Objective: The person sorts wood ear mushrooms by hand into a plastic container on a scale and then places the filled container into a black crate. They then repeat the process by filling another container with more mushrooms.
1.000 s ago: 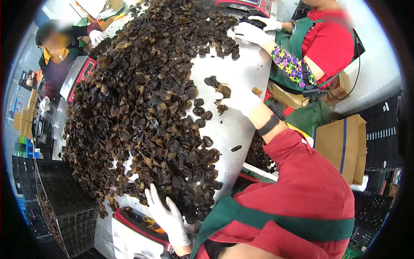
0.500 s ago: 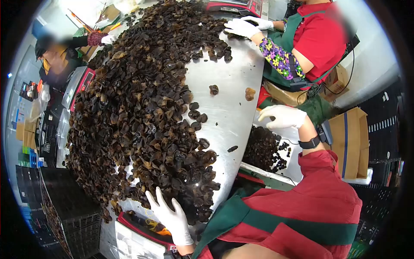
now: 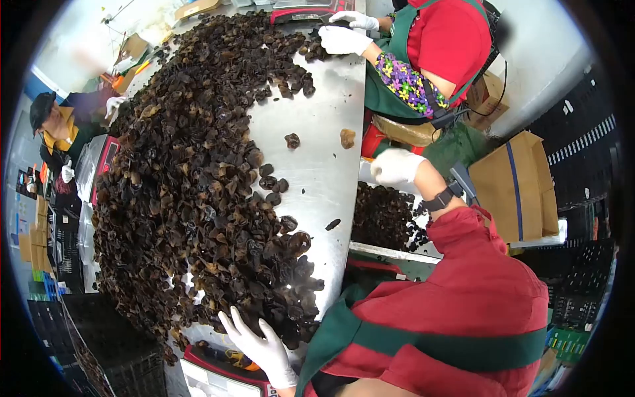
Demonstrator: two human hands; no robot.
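A broad heap of dark brown wood ear mushrooms (image 3: 192,178) covers much of the metal table (image 3: 311,126). My left hand (image 3: 261,347), in a white glove, is open with fingers spread at the heap's near edge, beside a red scale (image 3: 221,374). My right hand (image 3: 397,167), gloved too, is closed over the container (image 3: 426,250) beyond the table's right edge. Its fingertips are turned away, so what they hold, if anything, is hidden. Smaller dark pieces (image 3: 380,215) lie in that container. A few loose mushrooms (image 3: 292,140) rest on the bare metal.
At the upper right, a co-worker in a red shirt (image 3: 456,46) has gloved hands at the heap by another red scale (image 3: 311,12). A second co-worker (image 3: 63,126) stands at the far left near a scale (image 3: 99,165). Cardboard boxes (image 3: 519,188) and black crates (image 3: 119,337) flank the table.
My right hand has gone from open to closed and sits further left in view. My left hand stays spread near the heap. The whole view has shifted; the far-left co-worker's hand has moved.
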